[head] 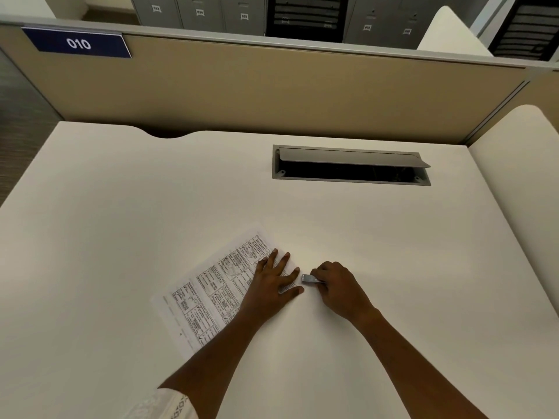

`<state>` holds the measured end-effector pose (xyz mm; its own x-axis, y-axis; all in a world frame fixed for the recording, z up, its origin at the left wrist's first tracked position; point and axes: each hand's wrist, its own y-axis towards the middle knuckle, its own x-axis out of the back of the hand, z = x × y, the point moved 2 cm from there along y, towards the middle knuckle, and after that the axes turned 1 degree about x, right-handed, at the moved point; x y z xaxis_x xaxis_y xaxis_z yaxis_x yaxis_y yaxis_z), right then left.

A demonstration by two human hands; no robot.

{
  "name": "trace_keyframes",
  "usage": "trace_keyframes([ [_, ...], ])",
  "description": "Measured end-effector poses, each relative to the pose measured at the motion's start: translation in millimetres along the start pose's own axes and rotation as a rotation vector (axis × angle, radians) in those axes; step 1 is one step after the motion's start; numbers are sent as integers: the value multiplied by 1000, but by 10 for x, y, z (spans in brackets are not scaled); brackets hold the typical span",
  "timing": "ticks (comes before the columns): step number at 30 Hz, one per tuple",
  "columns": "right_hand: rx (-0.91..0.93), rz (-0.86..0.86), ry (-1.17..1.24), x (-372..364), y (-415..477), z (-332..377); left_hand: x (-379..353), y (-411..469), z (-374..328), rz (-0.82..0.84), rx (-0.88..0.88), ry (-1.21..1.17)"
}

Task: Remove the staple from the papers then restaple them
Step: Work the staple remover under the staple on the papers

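The printed papers [211,288] lie slanted on the white desk [151,207], near its front middle. My left hand [273,282] rests flat on their right part, fingers spread, pressing them down. My right hand [337,287] is just to the right, curled around a small metal tool [309,278], stapler or staple remover I cannot tell. Its shiny tip points left and nearly touches my left index fingertip at the papers' right edge. The staple itself is too small to make out.
A grey cable hatch [351,166] with its lid tilted open is set into the desk at the back right. A beige partition [272,86] with a blue "010" sign [77,43] runs behind. Another desk [520,176] adjoins on the right.
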<state>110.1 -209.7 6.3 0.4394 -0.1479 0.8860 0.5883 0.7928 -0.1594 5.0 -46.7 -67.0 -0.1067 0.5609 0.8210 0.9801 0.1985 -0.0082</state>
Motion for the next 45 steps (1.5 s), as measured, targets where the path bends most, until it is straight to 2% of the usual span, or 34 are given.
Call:
trace_keyframes([
  [9, -21, 28, -25, -12, 23, 22, -18, -1, 11, 4, 0, 31],
  [15, -67, 40, -76, -56, 38, 74, -5, 15, 14, 81, 35, 23],
  [23, 59, -62, -100, -17, -38, 64, 57, 7, -40, 162, 108, 104],
  [28, 147, -133, -110, -68, -98, 77, 70, 4, -66, 155, 115, 130],
  [35, -6, -140, -64, 5, -101, -15, 49, 7, -31, 160, 127, 105],
  [39, -2, -71, -116, 24, -113, 35, 31, -14, -24, 145, 117, 115],
  [45, -31, -55, -86, -43, -100, 81, 37, -39, -53, 107, 88, 158],
])
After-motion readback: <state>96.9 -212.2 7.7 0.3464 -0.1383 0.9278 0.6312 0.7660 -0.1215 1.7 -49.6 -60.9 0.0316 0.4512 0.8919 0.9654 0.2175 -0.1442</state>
